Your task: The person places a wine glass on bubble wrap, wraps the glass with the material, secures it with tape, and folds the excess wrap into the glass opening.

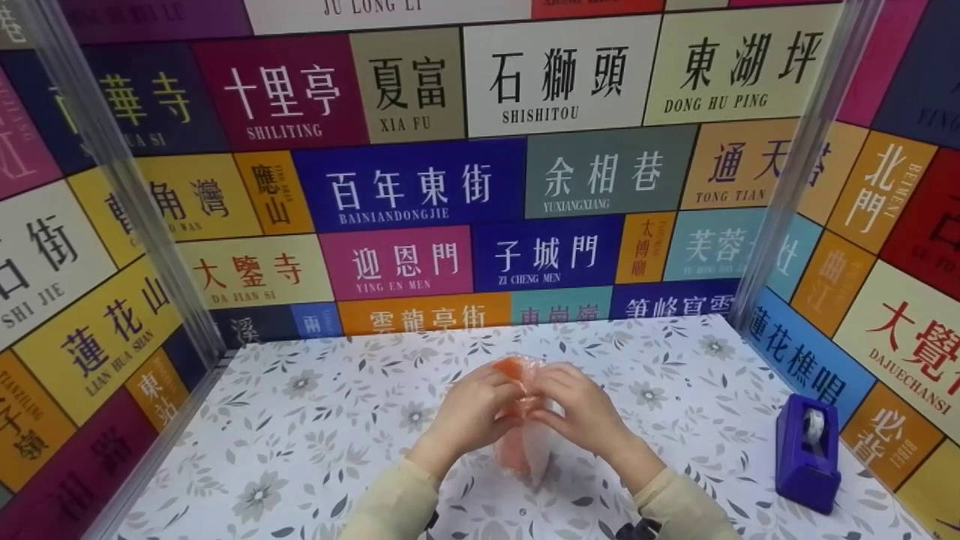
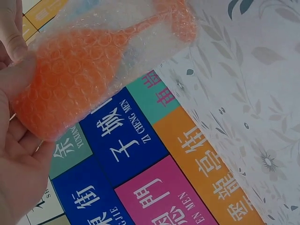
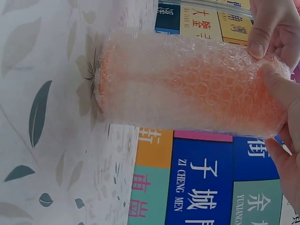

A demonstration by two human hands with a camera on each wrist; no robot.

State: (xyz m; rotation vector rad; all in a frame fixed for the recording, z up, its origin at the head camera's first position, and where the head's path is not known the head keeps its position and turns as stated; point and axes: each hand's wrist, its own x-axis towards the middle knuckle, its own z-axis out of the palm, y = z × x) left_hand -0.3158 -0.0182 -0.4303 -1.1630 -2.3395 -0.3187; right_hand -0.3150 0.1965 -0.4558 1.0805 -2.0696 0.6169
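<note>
An orange wine glass (image 2: 75, 75) shows through clear bubble wrap (image 3: 140, 89), its bowl at the top and its foot down by the table. In the head view the wrapped glass (image 1: 517, 450) is between both hands. My left hand (image 1: 476, 401) holds it around the bowl end, thumb and fingers on the wrap. From the other side my right hand (image 1: 585, 405) grips the same upper end; in the right wrist view its thumb presses on the film. The wrist views show the foot near or on the tabletop; contact is unclear.
A purple tape dispenser (image 1: 808, 454) with a roll of clear tape stands at the table's right side. The white table (image 1: 300, 450) has a leaf and flower print. Colourful sign-covered walls (image 1: 420, 180) enclose the back and sides, with clear corner strips.
</note>
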